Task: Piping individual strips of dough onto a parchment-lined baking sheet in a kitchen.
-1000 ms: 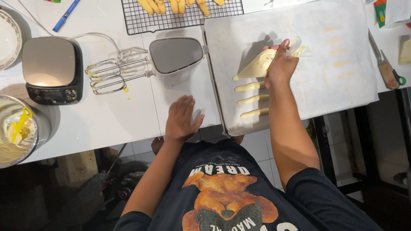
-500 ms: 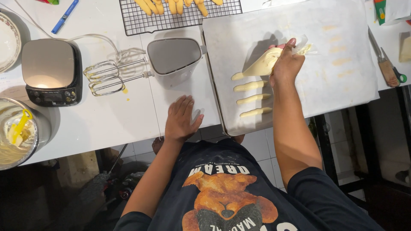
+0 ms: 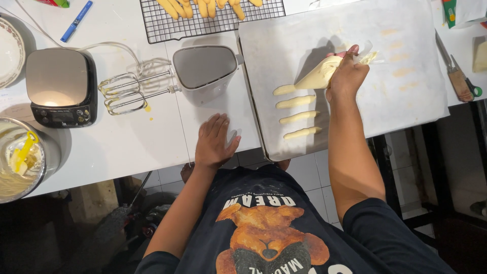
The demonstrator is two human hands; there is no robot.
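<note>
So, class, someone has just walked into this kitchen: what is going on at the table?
A person pipes pale batter onto a lined baking tray. The right hand squeezes a piping bag, its tip at the newest strip; three finished strips lie below it. The left hand rests flat on the white table. A hand mixer, a scale and a cooling rack of baked fingers sit nearby.

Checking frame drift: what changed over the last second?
The right hand kept its grip on the piping bag, whose tip reached the end of a fourth batter strip on the lined tray. The left hand stayed flat on the table; three strips unchanged.
</note>
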